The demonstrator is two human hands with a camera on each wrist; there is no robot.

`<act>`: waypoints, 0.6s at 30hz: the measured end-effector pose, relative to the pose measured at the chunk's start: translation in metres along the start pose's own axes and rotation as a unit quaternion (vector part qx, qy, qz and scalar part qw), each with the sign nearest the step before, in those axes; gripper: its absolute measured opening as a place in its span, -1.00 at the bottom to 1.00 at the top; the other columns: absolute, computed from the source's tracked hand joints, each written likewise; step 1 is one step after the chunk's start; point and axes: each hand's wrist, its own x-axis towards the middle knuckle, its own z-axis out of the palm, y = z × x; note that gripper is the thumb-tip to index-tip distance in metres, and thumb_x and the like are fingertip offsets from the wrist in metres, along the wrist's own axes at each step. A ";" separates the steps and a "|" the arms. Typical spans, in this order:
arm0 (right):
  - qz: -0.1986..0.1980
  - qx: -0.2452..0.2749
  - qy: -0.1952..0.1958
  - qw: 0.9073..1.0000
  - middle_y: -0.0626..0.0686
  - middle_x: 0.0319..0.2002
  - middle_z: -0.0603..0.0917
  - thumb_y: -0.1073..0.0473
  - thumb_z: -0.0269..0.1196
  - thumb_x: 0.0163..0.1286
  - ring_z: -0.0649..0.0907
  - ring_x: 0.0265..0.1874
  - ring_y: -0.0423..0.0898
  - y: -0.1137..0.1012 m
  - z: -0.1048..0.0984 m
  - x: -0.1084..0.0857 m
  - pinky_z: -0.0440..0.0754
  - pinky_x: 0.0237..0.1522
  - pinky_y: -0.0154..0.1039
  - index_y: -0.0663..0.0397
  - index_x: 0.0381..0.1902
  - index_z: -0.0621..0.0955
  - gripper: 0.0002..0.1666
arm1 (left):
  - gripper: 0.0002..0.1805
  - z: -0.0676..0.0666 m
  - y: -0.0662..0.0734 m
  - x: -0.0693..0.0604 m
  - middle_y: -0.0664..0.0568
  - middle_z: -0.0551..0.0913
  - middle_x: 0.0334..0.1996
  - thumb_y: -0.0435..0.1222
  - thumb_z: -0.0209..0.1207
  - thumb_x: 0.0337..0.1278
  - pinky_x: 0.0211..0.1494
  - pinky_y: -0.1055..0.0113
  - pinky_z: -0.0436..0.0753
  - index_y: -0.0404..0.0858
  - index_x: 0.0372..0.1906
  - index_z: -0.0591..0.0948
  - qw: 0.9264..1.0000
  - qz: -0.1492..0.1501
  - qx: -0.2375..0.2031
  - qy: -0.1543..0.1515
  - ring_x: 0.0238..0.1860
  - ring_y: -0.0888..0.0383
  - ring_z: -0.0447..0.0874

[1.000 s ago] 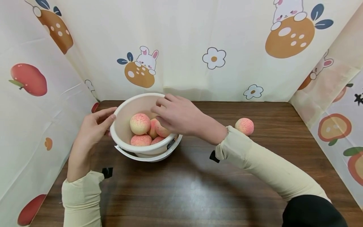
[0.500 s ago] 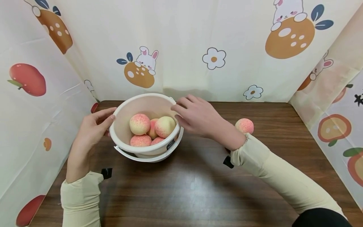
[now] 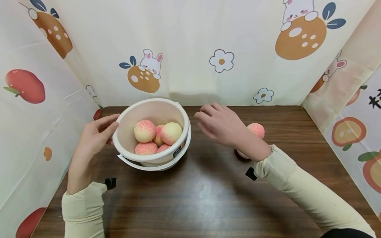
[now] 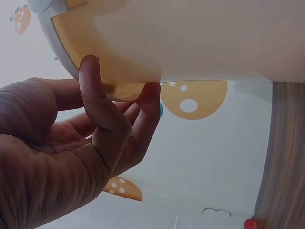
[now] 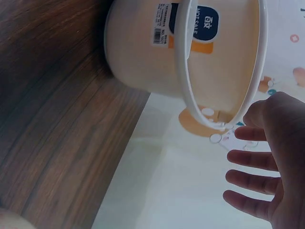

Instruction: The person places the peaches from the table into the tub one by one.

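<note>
A cream bucket stands at the back left, holding several pink-and-yellow peaches. Its handle hangs low along the front. My left hand touches the bucket's left side; in the left wrist view, bent fingertips rest against the outer wall near the rim. To the bucket's right, my right hand hovers with nothing in it and its fingers loosely bent. Beyond my right forearm lies a peach. Another pale round thing is mostly hidden under that wrist.
A dark wooden table carries everything. Printed cloth walls enclose the back and both sides, and the bucket stands near the back one. A label is on the bucket's outer wall.
My right hand has moved right, from over the bucket's peaches to the space beside the bucket. The peach it covered is now in full view. My left hand stays on the bucket.
</note>
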 end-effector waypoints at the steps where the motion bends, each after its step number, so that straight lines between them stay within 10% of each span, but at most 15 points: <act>1: 0.006 0.000 -0.003 1.000 -0.02 -0.02 0.66 0.10 0.18 0.55 0.60 -0.06 0.09 0.002 0.000 -0.002 0.65 -0.12 -0.03 -0.12 0.07 0.65 -0.78 | -0.45 0.000 -0.001 0.000 0.53 0.59 -0.26 -0.17 0.12 0.56 -0.43 0.43 0.72 -0.34 0.48 0.47 1.000 0.000 -0.001 0.000 -0.47 0.38 0.61; 18: 0.074 -0.009 -0.021 0.997 0.05 0.02 0.70 0.12 0.24 0.51 0.64 -0.07 0.16 0.041 0.001 -0.040 0.68 -0.16 0.06 -0.01 0.09 0.69 -0.73 | -0.47 0.001 -0.002 0.001 0.55 0.60 -0.30 -0.21 0.11 0.56 -0.45 0.47 0.70 -0.38 0.45 0.48 1.000 0.009 -0.011 0.001 -0.46 0.41 0.60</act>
